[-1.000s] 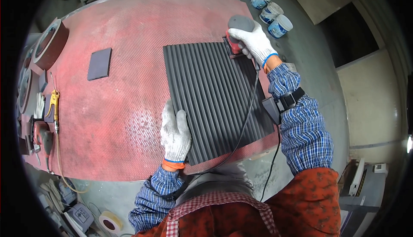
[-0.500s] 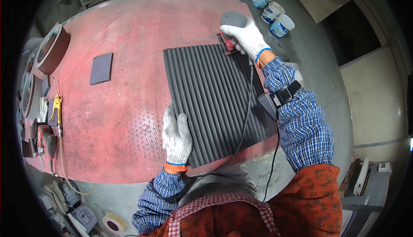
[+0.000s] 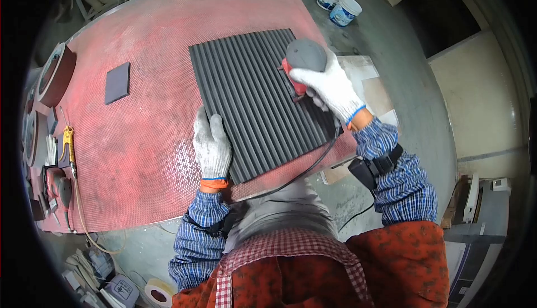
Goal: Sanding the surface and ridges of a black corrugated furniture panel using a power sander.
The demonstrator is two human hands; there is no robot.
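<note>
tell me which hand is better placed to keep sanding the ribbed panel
Right. The gloved right hand already has its grip on the grey and red corded sander on the dark grey ribbed panel. The gloved left hand lies flat on the panel's near left edge, probably steadying it.

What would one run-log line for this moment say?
left hand: flat on ribbed grey panel | right hand: gripping corded sander on panel's right side | panel on red mesh table

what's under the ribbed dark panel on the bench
The ribbed panel lies on a red mesh mat. The left hand presses its near edge; whatever is beneath the panel is covered.
</note>
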